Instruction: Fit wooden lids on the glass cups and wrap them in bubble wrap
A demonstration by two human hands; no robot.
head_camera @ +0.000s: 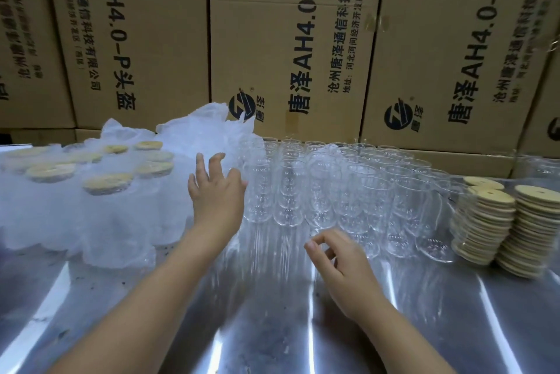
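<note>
Hovering beside glass cups (318, 191), left hand (216, 191) seemingly spreads its fingers.

The desk (272, 328) is shiny, smooth sheet metal with streaky reflections. On it stand clear, glossy glass cups (318, 191), pale matt wooden lids (515, 228) in stacks, and cloudy, crinkled plastic bubble wrap (197, 134). Behind are matt brown cardboard boxes (272, 40).

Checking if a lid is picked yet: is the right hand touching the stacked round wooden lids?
Apart. Head view: clear glass cups stand between the right hand and the stacked round wooden lids.
</note>
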